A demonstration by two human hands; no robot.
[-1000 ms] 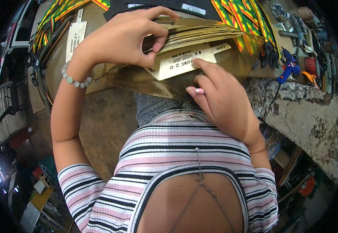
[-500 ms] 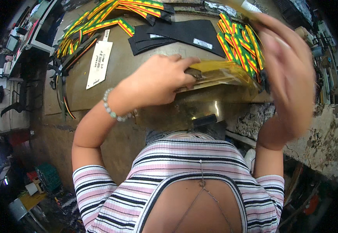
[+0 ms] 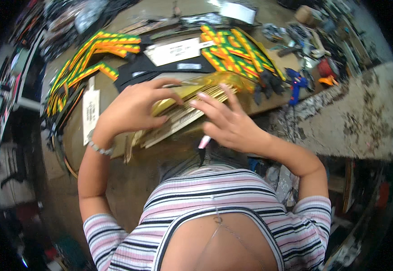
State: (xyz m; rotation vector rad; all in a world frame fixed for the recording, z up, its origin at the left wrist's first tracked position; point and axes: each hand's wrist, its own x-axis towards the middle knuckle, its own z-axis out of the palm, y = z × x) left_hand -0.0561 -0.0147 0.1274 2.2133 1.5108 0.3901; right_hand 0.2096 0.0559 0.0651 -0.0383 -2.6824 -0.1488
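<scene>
A stack of thin, pale cards (image 3: 183, 119) lies slanted at the table's near edge, partly wrapped in a yellowish clear plastic bag (image 3: 239, 82). My left hand (image 3: 133, 106) grips the bundle from its left side, fingers over the top and thumb at the near side. With fingers apart, my right hand (image 3: 235, 126) rests its fingertips on the card edges at the right. Just beyond the bundle, a white card template (image 3: 174, 52) with handwriting lies over black flat fabric pieces (image 3: 160, 70). Most of the stack's left end is hidden by my left hand.
Green, yellow and red striped straps lie in a left pile (image 3: 95, 47) and a right pile (image 3: 228, 52). Another white template (image 3: 91, 113) lies at the left. A blue tool (image 3: 295, 86) and a red spool (image 3: 327, 67) sit right, above a worn, stained board (image 3: 350, 117).
My right hand has come down from its raised place at the right onto the cards. The bundle has shifted left, its card edges now showing. A white template now shows on the black pieces.
</scene>
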